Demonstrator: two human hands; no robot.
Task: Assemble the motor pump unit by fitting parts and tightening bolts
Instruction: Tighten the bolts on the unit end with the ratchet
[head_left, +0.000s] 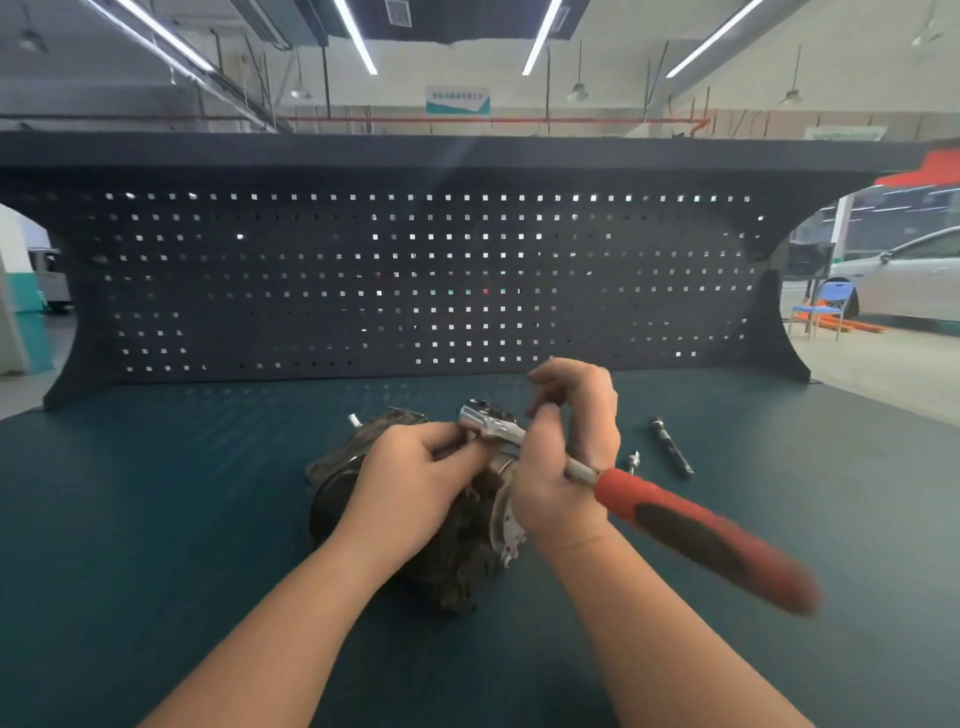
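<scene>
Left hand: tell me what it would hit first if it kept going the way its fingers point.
The left hand points up and right, its fingers at the ratchet head over the pump. Going on, it would probably meet the right hand first, though depth is hard to judge.

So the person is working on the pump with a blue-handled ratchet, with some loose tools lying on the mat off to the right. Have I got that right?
Almost. The ratchet has a red and black handle, not blue, as the head view shows. Both the left hand and right hand hold it over the pump, and loose tools do lie right on the mat.
</scene>
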